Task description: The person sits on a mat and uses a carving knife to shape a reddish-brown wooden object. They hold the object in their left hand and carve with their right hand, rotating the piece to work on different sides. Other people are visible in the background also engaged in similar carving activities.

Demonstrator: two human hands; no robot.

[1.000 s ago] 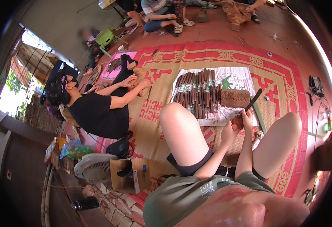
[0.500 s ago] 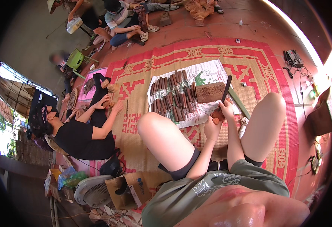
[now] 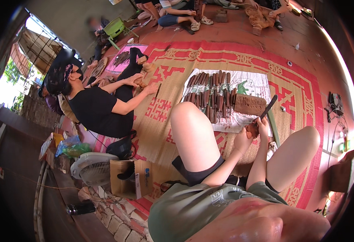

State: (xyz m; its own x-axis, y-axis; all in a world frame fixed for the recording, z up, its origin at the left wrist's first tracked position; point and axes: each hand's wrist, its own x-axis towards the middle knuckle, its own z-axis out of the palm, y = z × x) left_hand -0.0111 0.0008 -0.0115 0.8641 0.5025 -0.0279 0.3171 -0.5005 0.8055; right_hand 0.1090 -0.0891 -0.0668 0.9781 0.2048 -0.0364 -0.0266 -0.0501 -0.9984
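Note:
Between my raised knees, my left hand (image 3: 242,141) is closed round a small reddish-brown wood carving (image 3: 252,129). My right hand (image 3: 262,126) grips a long, dark, narrow tool (image 3: 271,105), which slants up and to the right; its lower end is hidden at the carving. Just beyond my hands lies a carved brown wooden block (image 3: 249,104) on a white printed sheet (image 3: 261,80). Left of the block, several wood-handled carving tools (image 3: 215,97) are laid out in rows.
A patterned red and straw mat (image 3: 167,86) spreads underneath. A co-worker in black (image 3: 100,107) sits at left, handling wood. A cardboard box (image 3: 124,181) and fan (image 3: 96,167) stand lower left. A green strip (image 3: 273,129) lies right of my hands; cables and a black device (image 3: 335,103) are farther right.
My view has turned left, so the scene sits farther right in the picture. The dark tool leans more to the right. Both hands keep their holds.

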